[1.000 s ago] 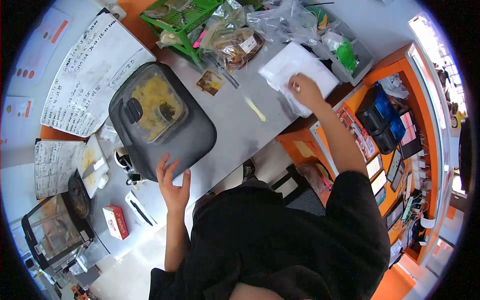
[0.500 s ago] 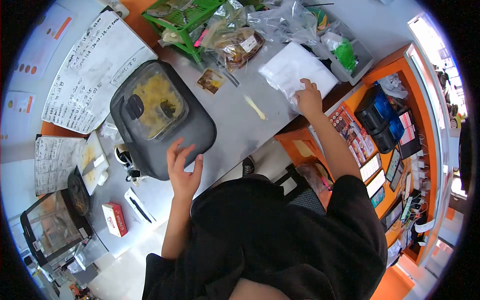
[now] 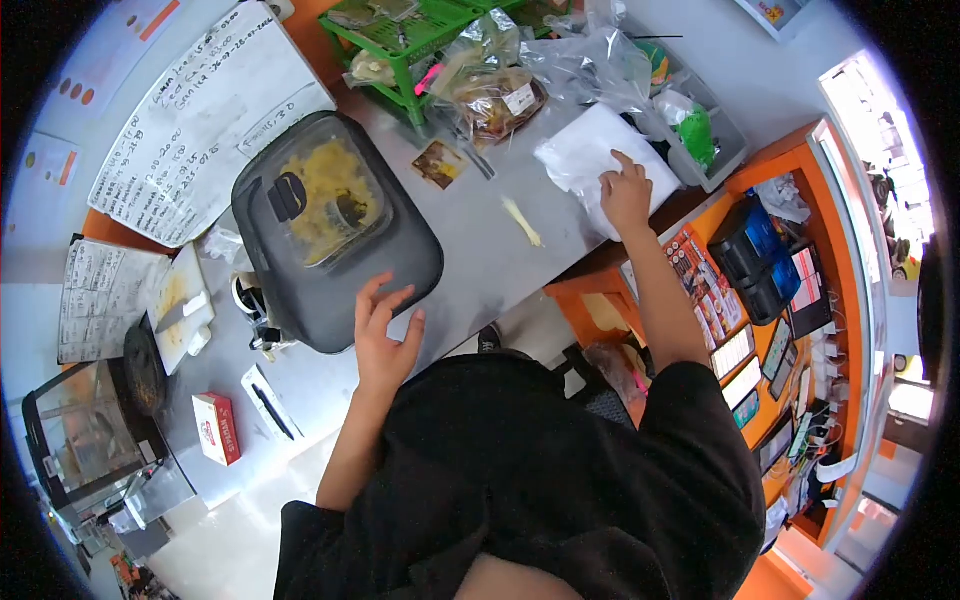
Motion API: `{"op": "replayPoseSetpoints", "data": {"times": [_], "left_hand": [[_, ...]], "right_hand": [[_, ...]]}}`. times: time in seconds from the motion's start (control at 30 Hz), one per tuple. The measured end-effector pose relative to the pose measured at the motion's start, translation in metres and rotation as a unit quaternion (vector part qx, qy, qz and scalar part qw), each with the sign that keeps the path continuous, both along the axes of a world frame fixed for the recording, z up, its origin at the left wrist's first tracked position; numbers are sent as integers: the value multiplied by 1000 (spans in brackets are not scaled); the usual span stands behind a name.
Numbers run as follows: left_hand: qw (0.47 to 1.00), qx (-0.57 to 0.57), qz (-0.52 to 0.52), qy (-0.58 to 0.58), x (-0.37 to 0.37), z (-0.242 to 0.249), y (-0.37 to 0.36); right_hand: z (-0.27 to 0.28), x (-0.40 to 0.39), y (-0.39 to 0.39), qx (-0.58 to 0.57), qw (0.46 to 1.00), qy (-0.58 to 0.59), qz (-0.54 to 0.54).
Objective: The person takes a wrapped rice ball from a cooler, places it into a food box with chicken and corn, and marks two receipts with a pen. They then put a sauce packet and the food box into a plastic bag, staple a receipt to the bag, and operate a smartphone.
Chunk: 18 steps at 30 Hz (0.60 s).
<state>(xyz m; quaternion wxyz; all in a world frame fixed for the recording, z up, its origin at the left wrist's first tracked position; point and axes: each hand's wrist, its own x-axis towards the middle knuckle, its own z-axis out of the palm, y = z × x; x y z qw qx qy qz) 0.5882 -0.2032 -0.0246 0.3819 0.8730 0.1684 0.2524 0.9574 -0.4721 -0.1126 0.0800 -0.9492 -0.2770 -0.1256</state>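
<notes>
Head view: our left hand gapes; pressing with our right hand, grip unclear, could crease upper-right white sheets.

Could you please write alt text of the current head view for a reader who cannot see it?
A person's right hand is at white sheets on a metal table; whether it grips them is unclear. The open left hand is at the near edge of a dark rounded box with something yellow under a clear cover.
</notes>
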Motion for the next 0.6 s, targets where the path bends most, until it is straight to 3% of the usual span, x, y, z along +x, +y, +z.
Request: {"op": "replayPoseSetpoints", "data": {"times": [0.1, 0.2, 0.23, 0.27, 0.37, 0.43, 0.5, 0.57, 0.6], "left_hand": [[1000, 5, -5, -3, 2, 0, 3], [999, 1, -31, 12, 4, -10, 5], [999, -16, -44, 21, 4, -8, 4], [997, -32, -56, 29, 7, -2, 1], [991, -109, -77, 31, 21, 4, -8], [981, -155, -104, 44, 27, 4, -12], [968, -185, -149, 79, 31, 2, -15], [937, -291, -175, 83, 45, -2, -23], [918, -345, -180, 82, 49, -5, -25]], "right_hand": [[11, 5, 0, 140, 989, -6, 39], [-2, 41, 1, 343, 915, 211, 20], [13, 49, -2, 353, 929, 102, 32], [51, 37, 9, 468, 861, 190, -57], [126, 43, 24, 307, 920, 228, -84], [155, 46, 17, 326, 943, -59, 17], [221, 2, 18, 538, 827, 164, -15], [216, -24, 18, 563, 764, 314, 8], [207, -52, 28, 522, 779, 346, 21]]}}
